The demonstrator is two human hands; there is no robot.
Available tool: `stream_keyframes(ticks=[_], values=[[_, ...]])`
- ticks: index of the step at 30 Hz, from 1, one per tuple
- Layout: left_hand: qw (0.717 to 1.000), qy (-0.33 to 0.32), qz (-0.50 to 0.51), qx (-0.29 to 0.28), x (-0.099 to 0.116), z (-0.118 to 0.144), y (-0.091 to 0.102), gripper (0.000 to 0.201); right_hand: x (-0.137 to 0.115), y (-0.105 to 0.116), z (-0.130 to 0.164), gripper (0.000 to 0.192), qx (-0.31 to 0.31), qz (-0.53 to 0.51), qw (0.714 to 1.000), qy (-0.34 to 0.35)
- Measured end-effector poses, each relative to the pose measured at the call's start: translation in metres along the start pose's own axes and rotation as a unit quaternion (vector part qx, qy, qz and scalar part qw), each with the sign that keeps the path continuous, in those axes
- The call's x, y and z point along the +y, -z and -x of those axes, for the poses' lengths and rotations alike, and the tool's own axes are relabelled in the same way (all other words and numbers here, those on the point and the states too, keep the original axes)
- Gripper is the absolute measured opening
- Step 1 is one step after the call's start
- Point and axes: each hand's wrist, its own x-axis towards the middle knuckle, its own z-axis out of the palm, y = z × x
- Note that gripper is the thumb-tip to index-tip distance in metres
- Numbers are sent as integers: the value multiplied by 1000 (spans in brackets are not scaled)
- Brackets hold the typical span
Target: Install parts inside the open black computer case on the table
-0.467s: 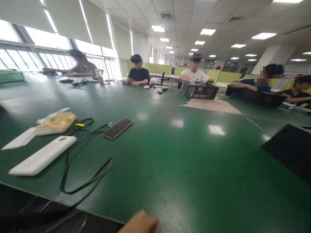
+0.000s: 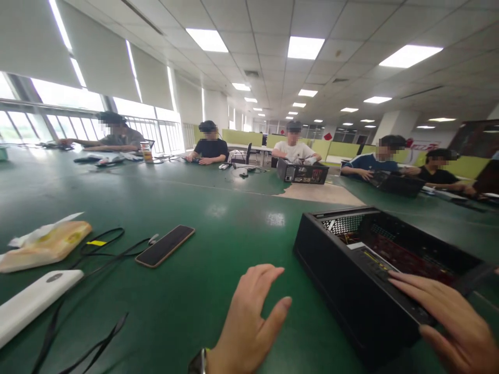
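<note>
An open black computer case (image 2: 351, 270) lies on the green table (image 2: 218, 228) at the right, its inside showing red boards and a mesh panel. My right hand (image 2: 448, 317) rests flat on the case's near top edge, fingers spread. My left hand (image 2: 249, 322) hovers open over the table just left of the case, holding nothing; a watch shows at its wrist.
On the left lie a phone (image 2: 164, 245), a white power bank (image 2: 33, 304), black cables (image 2: 97, 254) and a tissue pack (image 2: 47, 244). Several people sit along the far side, one with another open case (image 2: 302, 172).
The black case has come nearer, in front of me at the right. Both my hands have come into view, the right one on the case. The view has tilted up.
</note>
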Motion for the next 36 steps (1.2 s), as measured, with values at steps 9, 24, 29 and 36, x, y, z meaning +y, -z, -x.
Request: stream_keyframes(ticks=[9, 24, 29, 36], values=[[997, -64, 36, 30, 14, -104, 10, 24, -102, -76, -49, 29, 59, 51, 997, 29], [825, -59, -272, -491, 31, -231, -97, 16, 26, -78, -188, 27, -590, 10, 801, -99], [769, -80, -329, -543, 38, -209, -74, 17, 49, -103, -165, 35, -615, -6, 779, -123], [818, -99, -272, -498, 9, -191, -88, 18, -10, -121, -156, 40, -698, -13, 715, -30]])
